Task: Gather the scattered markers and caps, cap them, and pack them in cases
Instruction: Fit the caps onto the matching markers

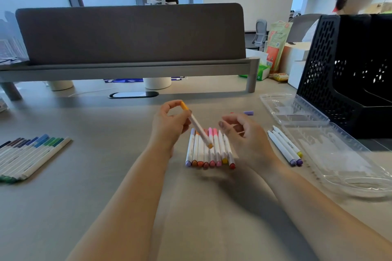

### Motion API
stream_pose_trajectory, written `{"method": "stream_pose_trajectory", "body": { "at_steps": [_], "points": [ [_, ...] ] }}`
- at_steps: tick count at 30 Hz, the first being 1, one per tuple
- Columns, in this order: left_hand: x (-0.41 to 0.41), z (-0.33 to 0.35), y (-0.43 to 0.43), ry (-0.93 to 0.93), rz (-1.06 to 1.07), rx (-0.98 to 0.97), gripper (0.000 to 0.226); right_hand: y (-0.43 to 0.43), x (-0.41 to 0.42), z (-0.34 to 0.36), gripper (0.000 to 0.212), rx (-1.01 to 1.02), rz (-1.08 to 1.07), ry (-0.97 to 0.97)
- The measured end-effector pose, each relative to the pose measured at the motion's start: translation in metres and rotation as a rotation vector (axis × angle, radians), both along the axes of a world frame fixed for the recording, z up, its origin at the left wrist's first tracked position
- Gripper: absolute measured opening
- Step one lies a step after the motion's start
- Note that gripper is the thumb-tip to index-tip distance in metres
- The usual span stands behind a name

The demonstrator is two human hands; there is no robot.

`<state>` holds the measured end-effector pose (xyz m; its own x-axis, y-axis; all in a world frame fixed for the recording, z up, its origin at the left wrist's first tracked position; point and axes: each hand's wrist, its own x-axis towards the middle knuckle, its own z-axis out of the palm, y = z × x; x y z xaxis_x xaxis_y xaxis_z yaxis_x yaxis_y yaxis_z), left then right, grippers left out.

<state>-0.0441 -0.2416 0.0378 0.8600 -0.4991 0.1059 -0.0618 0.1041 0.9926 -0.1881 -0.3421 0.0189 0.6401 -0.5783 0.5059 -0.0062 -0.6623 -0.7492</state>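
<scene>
My left hand (169, 122) grips an orange-capped white marker (197, 126), tilted over a row of several warm-coloured markers (209, 152) lying side by side on the table. My right hand (244, 133) hovers just right of that row, fingers curled and apart, holding nothing. Three white markers (284, 146) with purple and yellow ends lie further right, beside an open clear plastic case (331, 154). A row of several blue and green markers (29, 154) lies at the far left. A loose purple cap (248, 113) rests behind my right hand.
A black perforated file holder (347, 74) stands at the right behind the case. A grey desk divider (131, 34) on a raised shelf spans the back. Two people sit beyond it. Snack bags and boxes (275, 48) sit at the back right.
</scene>
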Motion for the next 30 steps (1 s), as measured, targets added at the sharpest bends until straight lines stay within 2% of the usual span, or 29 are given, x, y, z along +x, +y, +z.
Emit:
{"method": "stream_pose_trajectory", "body": {
  "at_steps": [5,8,13,23,30],
  "points": [
    [0.006,-0.018,-0.01,-0.338,0.019,0.349,0.039,-0.012,-0.004,-0.003,0.014,0.071,-0.093,-0.045],
    [0.003,-0.023,-0.017,-0.469,0.028,0.478,0.037,-0.014,-0.004,-0.005,0.013,0.099,-0.091,-0.058],
    [0.007,-0.031,-0.022,-0.522,0.059,0.577,0.024,-0.017,-0.003,-0.008,0.013,0.09,-0.089,-0.064],
    [0.006,-0.038,-0.021,-0.692,0.042,0.707,0.021,-0.021,-0.003,-0.011,0.012,0.085,-0.1,-0.067],
    [0.007,-0.038,-0.017,-0.646,0.032,0.734,0.022,-0.032,-0.005,-0.012,0.017,0.114,-0.147,-0.041]
  ]
}}
